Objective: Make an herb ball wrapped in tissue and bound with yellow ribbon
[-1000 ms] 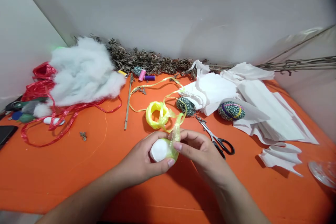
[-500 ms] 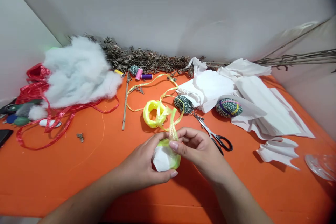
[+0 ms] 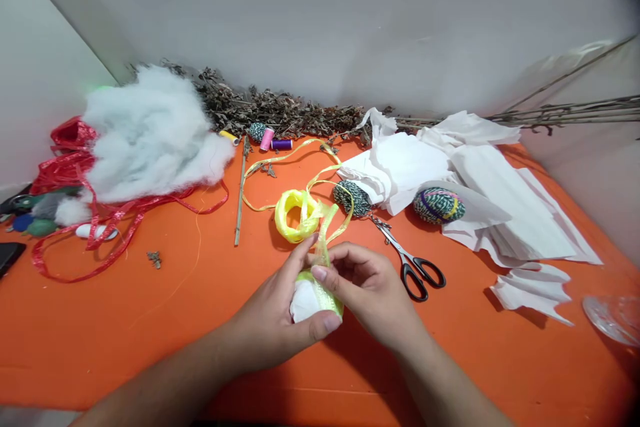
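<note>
A white ball [image 3: 304, 301] partly wrapped in yellow-green ribbon sits in my left hand [image 3: 280, 310], whose thumb presses its lower front. My right hand [image 3: 367, 287] pinches the yellow ribbon [image 3: 323, 250] between thumb and fingers at the ball's upper right. From there the ribbon runs up and loops over the table towards the yellow ribbon roll [image 3: 281, 217], which lies just beyond my hands. Some of my right fingertips are hidden behind the ribbon and ball.
Scissors [image 3: 413, 263] lie right of my hands, near two yarn balls [image 3: 439, 205] and white sheets [image 3: 505, 193]. White stuffing [image 3: 150, 137] and red ribbon [image 3: 120, 247] are at left. A stick [image 3: 240, 197] and thread spools [image 3: 267, 139] lie farther back on the orange table [image 3: 150, 347].
My right hand has moved slightly left and down, bringing the ribbon across the ball's front. My left thumb has shifted up onto the ribbon, and less of the white surface shows.
</note>
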Available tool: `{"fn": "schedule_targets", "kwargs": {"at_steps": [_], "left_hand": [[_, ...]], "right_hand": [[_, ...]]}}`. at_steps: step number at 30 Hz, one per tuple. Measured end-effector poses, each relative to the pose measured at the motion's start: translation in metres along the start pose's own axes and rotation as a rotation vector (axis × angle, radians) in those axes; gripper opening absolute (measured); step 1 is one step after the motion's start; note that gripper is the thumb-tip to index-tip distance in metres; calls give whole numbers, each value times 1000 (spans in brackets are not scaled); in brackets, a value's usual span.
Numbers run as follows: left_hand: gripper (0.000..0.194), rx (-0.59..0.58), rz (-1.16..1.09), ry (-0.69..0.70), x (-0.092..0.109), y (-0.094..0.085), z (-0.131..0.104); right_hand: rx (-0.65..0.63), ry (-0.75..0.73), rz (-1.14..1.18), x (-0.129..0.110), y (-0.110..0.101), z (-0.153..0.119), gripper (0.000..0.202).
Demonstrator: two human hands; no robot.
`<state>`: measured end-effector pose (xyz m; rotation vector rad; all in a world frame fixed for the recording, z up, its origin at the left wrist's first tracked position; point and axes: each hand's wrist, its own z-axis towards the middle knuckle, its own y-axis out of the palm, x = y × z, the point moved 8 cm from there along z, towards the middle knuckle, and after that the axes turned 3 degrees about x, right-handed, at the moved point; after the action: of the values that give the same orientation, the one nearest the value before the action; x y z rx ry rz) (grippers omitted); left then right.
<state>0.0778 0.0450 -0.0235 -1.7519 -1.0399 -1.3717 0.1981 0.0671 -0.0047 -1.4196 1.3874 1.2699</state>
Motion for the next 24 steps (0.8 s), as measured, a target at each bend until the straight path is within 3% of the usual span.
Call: {"fn": "schedule_targets", "kwargs": {"at_steps": [5, 9, 13, 16, 19, 21, 24], "left_hand": [[104, 86, 153, 135, 8, -7, 0], [107, 98, 187, 196, 9, -6, 0], [108, 99, 123, 131, 4, -7, 2], [111, 95, -20, 42, 0, -9, 3], [108, -5, -198, -87, -5, -2, 2], [103, -67, -263, -157, -6, 4, 1], [95, -72, -282, -165, -3, 7, 2]], "right_hand": [[63, -145, -140, -12, -3, -1, 16], [12, -185, -113, -14, 3, -2, 7], [44, -240, -145, -17, 3, -5, 3], [111, -421, -228, -32, 1, -13, 3], [133, -588, -316, -47, 2, -23, 9], [109, -568, -304, -47, 1, -23, 10], [22, -406, -189, -37, 0, -16, 5]]}}
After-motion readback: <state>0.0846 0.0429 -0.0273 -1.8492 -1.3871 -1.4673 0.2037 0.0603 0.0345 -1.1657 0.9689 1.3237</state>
